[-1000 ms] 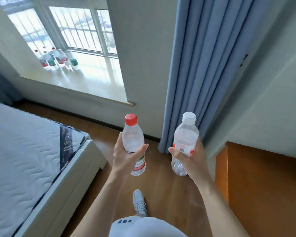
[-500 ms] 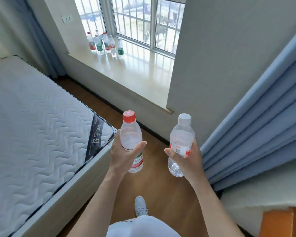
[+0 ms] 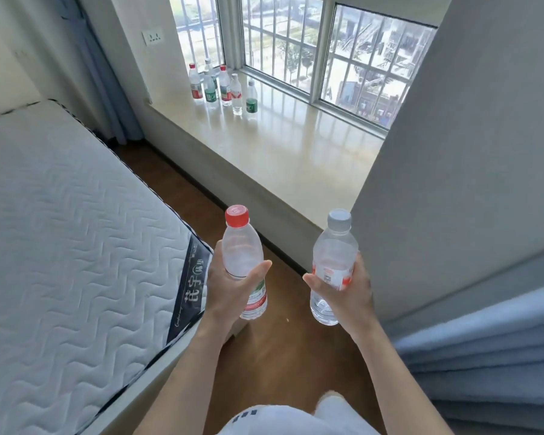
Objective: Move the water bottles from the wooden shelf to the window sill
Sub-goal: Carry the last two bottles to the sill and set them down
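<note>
Both hands keep the same hold as half a second ago, while the sill has come nearer and now fills the upper middle of the view

Left hand [image 3: 230,293] is curled round the middle of a red-capped bottle [image 3: 242,255], thumb across its front, and holds it upright. Right hand [image 3: 349,293] grips a white-capped bottle [image 3: 333,255] round its label, with the bottle tilted slightly to the left. The two bottles are apart at about the same height, both above the wooden floor [image 3: 280,356] and short of the sill's near edge.

On the sill [image 3: 289,158], a cluster of six bottles [image 3: 223,89] stands upright in the far left corner, close to the barred window [image 3: 296,48]; some have red labels, some green. The rest of the sill's glossy top reflects the window bars.

A quilted white mattress [image 3: 60,246] lies to the left, its corner just beside the left hand. A grey wall [image 3: 453,152] rises on the right, with a blue curtain [image 3: 484,356] below it
</note>
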The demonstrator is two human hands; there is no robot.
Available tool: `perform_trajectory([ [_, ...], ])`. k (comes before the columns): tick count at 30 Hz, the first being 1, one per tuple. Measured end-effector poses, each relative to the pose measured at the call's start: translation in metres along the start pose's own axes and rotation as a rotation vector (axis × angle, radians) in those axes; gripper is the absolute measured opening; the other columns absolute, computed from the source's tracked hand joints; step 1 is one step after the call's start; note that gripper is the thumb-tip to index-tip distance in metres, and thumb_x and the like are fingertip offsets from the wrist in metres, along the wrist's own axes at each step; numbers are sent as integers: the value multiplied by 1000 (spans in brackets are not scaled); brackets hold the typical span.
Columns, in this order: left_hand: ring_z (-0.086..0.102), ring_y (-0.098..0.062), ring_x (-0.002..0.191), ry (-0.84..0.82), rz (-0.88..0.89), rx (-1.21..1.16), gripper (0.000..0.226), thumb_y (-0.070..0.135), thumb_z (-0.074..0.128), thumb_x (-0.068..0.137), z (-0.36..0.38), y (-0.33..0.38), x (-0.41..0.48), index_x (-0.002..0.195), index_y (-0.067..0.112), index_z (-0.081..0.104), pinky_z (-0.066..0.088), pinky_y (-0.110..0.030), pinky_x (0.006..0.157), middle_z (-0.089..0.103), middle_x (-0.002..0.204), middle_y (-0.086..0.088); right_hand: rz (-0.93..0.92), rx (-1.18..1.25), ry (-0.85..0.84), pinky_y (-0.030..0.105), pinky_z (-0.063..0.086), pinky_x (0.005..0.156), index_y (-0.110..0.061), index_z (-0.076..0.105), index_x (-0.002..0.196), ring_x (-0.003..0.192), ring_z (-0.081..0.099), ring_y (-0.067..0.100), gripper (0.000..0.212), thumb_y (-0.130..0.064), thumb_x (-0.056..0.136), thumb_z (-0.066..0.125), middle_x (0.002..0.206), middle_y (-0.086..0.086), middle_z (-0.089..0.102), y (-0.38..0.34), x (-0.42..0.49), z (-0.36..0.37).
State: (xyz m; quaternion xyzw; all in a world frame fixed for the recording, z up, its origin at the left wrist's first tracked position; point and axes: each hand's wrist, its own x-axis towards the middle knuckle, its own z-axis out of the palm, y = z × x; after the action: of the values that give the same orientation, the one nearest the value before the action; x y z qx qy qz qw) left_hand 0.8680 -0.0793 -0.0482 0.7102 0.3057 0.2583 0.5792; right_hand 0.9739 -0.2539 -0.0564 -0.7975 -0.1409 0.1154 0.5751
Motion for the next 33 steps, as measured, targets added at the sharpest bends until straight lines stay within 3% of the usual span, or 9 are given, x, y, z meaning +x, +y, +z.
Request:
perform_trajectory([
  [4, 64, -9, 104, 34, -34, 22, 73, 59, 76, 60, 6, -11, 37, 124, 35, 50, 50, -17, 79, 63, 109, 10, -15, 1, -64, 8, 52, 72, -42, 45, 110, 99, 61, -9, 63, -39, 65, 90, 106, -17, 59, 3, 39, 18],
  [7, 66, -16, 103, 57, -40, 33, 75, 63, 75, 57, 10, -19, 71, 123, 34, 51, 56, -27, 82, 66, 109, 5, -18, 21, -108, 13, 55, 76, -39, 49, 113, 100, 62, -7, 64, -40, 64, 90, 106, -16, 63, 3, 79, 31],
  [10, 64, -16, 104, 97, -41, 53, 80, 63, 73, 58, 16, -18, 114, 127, 30, 49, 50, -14, 76, 64, 111, 5, -10, 54, -139, 29, 58, 86, -36, 52, 120, 101, 67, 6, 74, -52, 59, 91, 107, -11, 67, 0, 130, 46],
  [13, 63, -18, 105, 160, -49, 67, 76, 57, 74, 60, 25, -15, 165, 127, 30, 49, 47, -13, 77, 63, 112, 5, -14, 73, -215, 39, 59, 89, -35, 51, 122, 104, 67, 14, 80, -59, 54, 86, 110, -7, 66, -7, 191, 63],
  [16, 62, -12, 104, 209, -60, 62, 67, 59, 75, 58, 39, -7, 220, 118, 43, 49, 48, -17, 80, 62, 109, 12, -29, 65, -270, 37, 59, 89, -36, 50, 122, 104, 67, 12, 79, -57, 55, 86, 110, -11, 65, -17, 256, 76],
  [19, 62, -2, 101, 250, -41, 63, 57, 55, 78, 59, 52, 4, 270, 109, 46, 52, 48, -9, 76, 64, 104, 19, -13, 102, -339, 38, 58, 85, -43, 53, 107, 96, 68, 10, 60, -37, 63, 93, 99, -19, 67, -28, 320, 91],
  [23, 58, 11, 99, 316, -50, 93, 50, 39, 79, 67, 57, 21, 326, 106, 47, 50, 43, 0, 71, 62, 99, 26, -38, 133, -403, 36, 58, 81, -45, 52, 105, 96, 69, 13, 61, -49, 56, 88, 99, -15, 68, -51, 388, 118],
  [28, 52, 24, 96, 419, -103, 91, 49, 39, 76, 69, 54, 24, 365, 106, 49, 46, 40, 4, 66, 55, 102, 28, -92, 95, -487, 37, 59, 81, -39, 51, 107, 94, 68, 11, 61, -51, 59, 87, 98, -15, 66, -61, 437, 149],
  [33, 57, 6, 103, 482, -165, 117, 58, 49, 73, 66, 40, 11, 401, 114, 53, 42, 39, -1, 71, 52, 108, 30, -113, 61, -563, 34, 58, 80, -40, 50, 109, 94, 67, 6, 61, -52, 61, 85, 98, -21, 65, -65, 471, 185],
])
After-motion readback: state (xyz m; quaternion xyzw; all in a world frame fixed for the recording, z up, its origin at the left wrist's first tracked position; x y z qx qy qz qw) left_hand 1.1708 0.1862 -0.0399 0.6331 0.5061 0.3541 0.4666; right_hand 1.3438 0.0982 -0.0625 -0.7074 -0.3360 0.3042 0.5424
